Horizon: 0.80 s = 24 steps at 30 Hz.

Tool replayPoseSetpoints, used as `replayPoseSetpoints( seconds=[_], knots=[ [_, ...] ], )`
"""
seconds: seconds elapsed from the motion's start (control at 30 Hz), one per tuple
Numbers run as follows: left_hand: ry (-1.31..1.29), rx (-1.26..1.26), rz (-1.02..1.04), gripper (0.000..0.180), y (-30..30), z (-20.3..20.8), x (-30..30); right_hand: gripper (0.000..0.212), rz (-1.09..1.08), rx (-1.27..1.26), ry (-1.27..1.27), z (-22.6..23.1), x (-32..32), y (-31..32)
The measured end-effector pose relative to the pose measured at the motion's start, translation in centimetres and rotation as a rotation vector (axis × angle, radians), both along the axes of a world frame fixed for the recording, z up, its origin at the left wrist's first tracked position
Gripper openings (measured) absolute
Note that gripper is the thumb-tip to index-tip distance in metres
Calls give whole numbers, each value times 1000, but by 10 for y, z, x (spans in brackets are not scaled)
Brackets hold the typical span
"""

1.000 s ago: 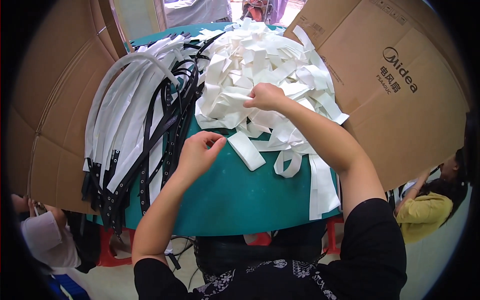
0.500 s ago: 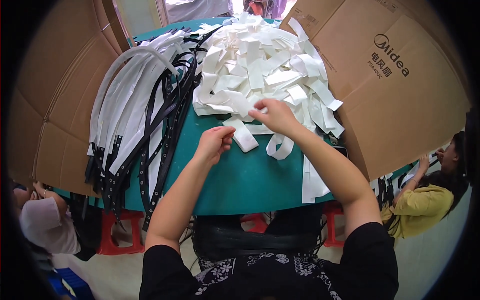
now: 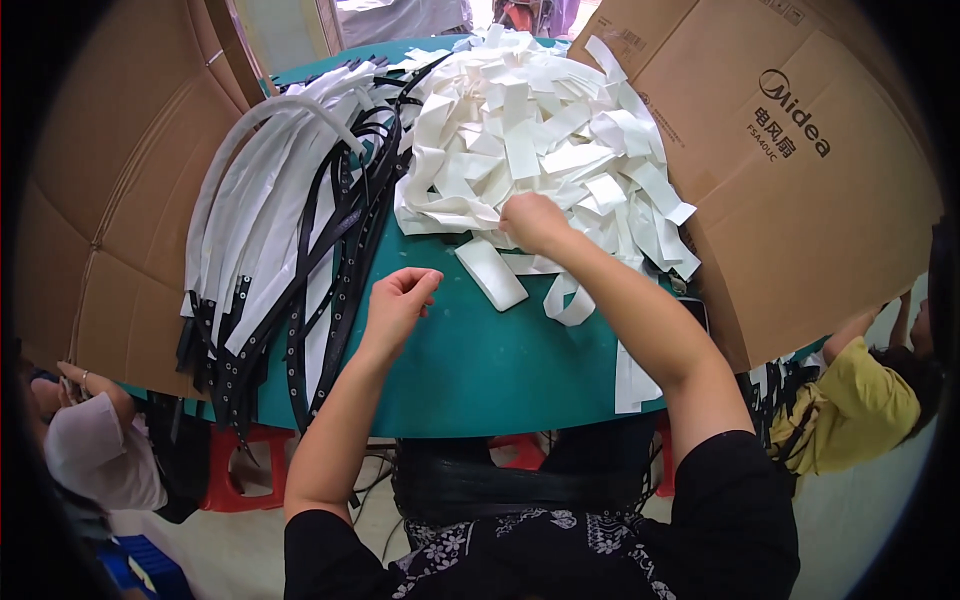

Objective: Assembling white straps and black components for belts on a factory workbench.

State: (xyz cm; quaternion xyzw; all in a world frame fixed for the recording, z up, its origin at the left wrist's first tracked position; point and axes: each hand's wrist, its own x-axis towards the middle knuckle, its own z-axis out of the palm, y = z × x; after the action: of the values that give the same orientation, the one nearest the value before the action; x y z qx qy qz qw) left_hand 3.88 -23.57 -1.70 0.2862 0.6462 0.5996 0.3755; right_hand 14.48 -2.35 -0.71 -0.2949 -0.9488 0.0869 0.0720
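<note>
A big tangled heap of white fabric-like strips point(image 3: 520, 130) covers the far middle of the green table. At the heap's near edge my right hand point(image 3: 538, 222) is closed against the strips; its fingertips are hidden, so what it grips cannot be made out. My left hand point(image 3: 396, 308) hovers over the table nearer to me, thumb and forefinger pinched together with nothing visible in them. Between the hands lies a flat white rectangular piece point(image 3: 492, 276) with rounded corners. One curled white strip point(image 3: 568, 302) loops out below my right forearm.
To the left lie long white bands point(image 3: 255, 210) and black straps with metal eyelets point(image 3: 340, 260). Cardboard boxes stand left point(image 3: 120, 200) and right point(image 3: 800, 200) of the green table point(image 3: 480, 390). A person in yellow point(image 3: 840, 410) sits right, another person point(image 3: 105, 450) left. Red stools point(image 3: 245, 470) stand below.
My left hand has drawn back left, away from the white rectangular piece. My right hand has turned knuckles-up and stays at the heap's near edge. The view has shifted slightly.
</note>
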Motion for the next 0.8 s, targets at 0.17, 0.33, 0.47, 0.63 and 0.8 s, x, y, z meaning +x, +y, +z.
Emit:
replayPoseSetpoints(
  seconds=[0.17, 0.33, 0.47, 0.63, 0.8],
  knots=[
    [-32, 8, -108, 18, 2, -5, 7, 29, -82, -320, -93, 45, 9, 3],
    [-65, 66, -122, 23, 4, 13, 32, 36, -44, -321, 117, 69, 26, -18],
    [-250, 131, -68, 40, 2, 36, 48, 18, 205, -11, 365, 89, 45, -63],
    [-591, 137, -241, 34, -39, 40, 72, 9, 489, 76, 403, 70, 99, -145],
    [-527, -64, -151, 16, -74, -8, 53, 13, 314, -446, 384, 16, 173, -202]
  ],
)
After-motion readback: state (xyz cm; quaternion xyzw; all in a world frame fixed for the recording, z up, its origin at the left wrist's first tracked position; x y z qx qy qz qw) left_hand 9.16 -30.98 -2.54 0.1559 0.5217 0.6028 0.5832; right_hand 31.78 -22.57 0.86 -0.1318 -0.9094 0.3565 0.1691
